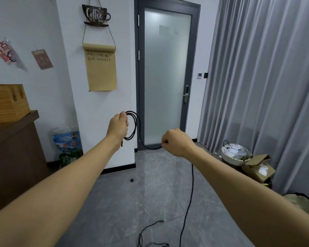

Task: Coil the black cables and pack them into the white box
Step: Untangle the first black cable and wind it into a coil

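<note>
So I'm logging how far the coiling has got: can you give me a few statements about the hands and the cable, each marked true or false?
1. The left hand holds several loops of black cable. True.
2. The right hand is open and touches nothing. False: it is closed on the cable, which runs from the coil to that fist.
3. All of the cable is off the floor. False: from the right hand it hangs down to the grey floor, where more cable lies.
4. The door behind the hands is shut. True.
5. The coil sits in a white box. False: it is in the left hand; no white box shows.
</note>
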